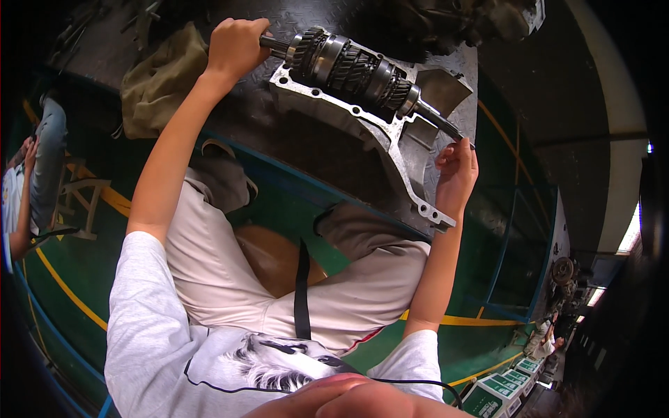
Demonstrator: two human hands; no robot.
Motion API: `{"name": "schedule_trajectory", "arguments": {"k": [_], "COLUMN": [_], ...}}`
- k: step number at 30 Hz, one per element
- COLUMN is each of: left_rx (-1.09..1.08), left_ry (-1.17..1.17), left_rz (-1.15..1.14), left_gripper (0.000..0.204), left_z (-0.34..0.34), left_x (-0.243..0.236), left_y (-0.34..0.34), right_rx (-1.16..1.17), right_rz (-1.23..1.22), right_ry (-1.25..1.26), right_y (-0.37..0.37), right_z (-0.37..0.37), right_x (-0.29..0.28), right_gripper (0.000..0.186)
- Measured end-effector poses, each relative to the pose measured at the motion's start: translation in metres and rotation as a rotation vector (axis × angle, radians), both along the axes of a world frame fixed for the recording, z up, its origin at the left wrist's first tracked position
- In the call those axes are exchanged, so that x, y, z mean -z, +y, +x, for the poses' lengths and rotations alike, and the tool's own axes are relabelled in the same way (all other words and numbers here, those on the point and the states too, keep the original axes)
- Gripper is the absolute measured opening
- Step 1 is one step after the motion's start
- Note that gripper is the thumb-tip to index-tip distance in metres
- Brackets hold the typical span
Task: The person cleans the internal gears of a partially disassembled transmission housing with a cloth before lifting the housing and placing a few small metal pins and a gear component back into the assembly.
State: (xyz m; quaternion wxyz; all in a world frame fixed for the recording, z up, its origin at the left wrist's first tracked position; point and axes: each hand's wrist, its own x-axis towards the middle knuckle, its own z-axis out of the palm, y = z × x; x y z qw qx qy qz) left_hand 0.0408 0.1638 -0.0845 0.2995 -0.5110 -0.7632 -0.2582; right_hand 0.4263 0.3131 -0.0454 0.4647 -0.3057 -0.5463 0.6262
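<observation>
Both ends of a dark steel gear shaft with ridged gears and shiny rings (352, 70) are in our grip above a dark, textured metal bench (293, 146). Our left hand (239, 45) is clenched around the slim upper-left end, while our right hand (458, 167), fingers bent, pinches the splined lower-right tip. Between them, the gear shaft lies slantwise across an open silver-grey cast-metal housing with a holed flange (391, 131); we cannot tell whether it is fully seated. Crumpled olive-brown cloth (157, 90) lies near our left wrist.
</observation>
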Motion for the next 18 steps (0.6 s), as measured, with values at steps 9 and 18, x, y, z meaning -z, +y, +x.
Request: {"name": "schedule_trajectory", "arguments": {"k": [9, 18], "left_rx": [0.014, -0.014], "left_ry": [-0.047, -0.067], "left_rz": [-0.172, -0.087], "left_gripper": [0.022, 0.028], "left_z": [0.000, 0.001], "left_x": [-0.016, -0.005], "left_y": [-0.006, -0.003], "right_rx": [-0.030, -0.002], "right_rz": [-0.030, -0.017], "right_ry": [-0.025, -0.046], "right_y": [-0.001, -0.004], "right_z": [-0.007, -0.012], "right_x": [0.001, -0.001], "right_gripper": [0.025, 0.024]}}
